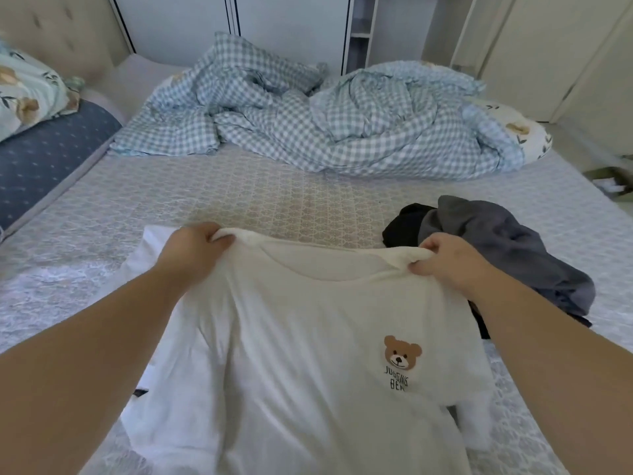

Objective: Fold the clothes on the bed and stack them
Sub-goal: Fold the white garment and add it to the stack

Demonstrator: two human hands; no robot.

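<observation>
**Folding barely begun**

Shirt work is at its start. The left hand (195, 246) and right hand (445, 260) each pinch a shoulder of the white bear T-shirt (291, 337), holding it spread at 6 o'clock on the bed (239, 197). A grey garment (507, 248) and black garment (402, 224) lie crumpled at 3 o'clock, unfolded. No stack shows.

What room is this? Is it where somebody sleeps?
Yes, most likely a bedroom. There is a wide bed with a rumpled checked duvet, a pillow by the padded headboard, and tall wardrobe doors behind it.
</observation>
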